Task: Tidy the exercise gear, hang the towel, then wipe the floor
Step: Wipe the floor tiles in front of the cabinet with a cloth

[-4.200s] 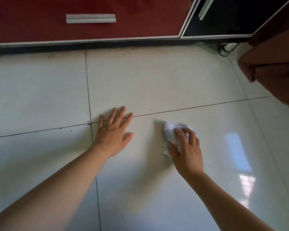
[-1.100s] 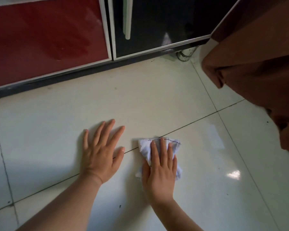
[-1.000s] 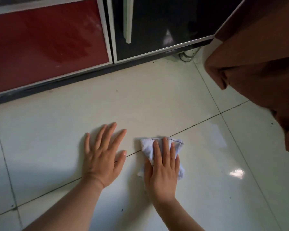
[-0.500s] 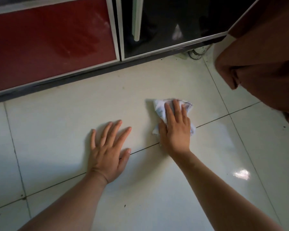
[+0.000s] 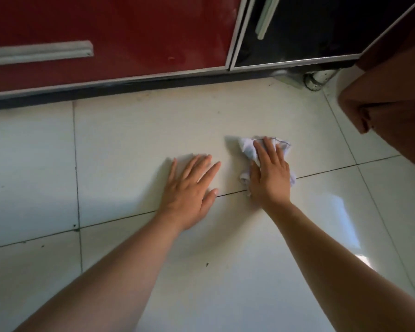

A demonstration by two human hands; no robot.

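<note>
1. Head view, hands: the right hand [image 5: 270, 178] lies flat on a crumpled white cloth [image 5: 247, 147], fingers straight and close together. It presses the cloth down onto the pale tiled floor [image 5: 130, 140] rather than closing round it. The left hand [image 5: 189, 190] is spread palm-down on bare tile just beside it, fingers splayed, holding nothing and apparently propping the person up.

2. Head view, cloth: it sits on the far side of a dark grout line [image 5: 333, 170], with its near edge reaching that line. Bunched folds stick out past the fingertips and on the thumb side. A thin dark stitched line runs along its far edge.

3. Head view, surroundings: a red drawer front [image 5: 141, 32] with a pale bar handle [image 5: 41, 52] and a black door [image 5: 309, 27] stand beyond the tiles. A brown fabric [image 5: 388, 111] hangs in at the right. A small dark speck [image 5: 207, 264] lies on the tile between the forearms.

4. Handling, as a judgement: the cloth looks light, soft and limp, so it will bunch and slide out from under a loose palm on this glossy tile. Broad, flat pressure through the palm and fingers over its middle should carry it best. To lift it, pinching a gathered fold would serve.
</note>
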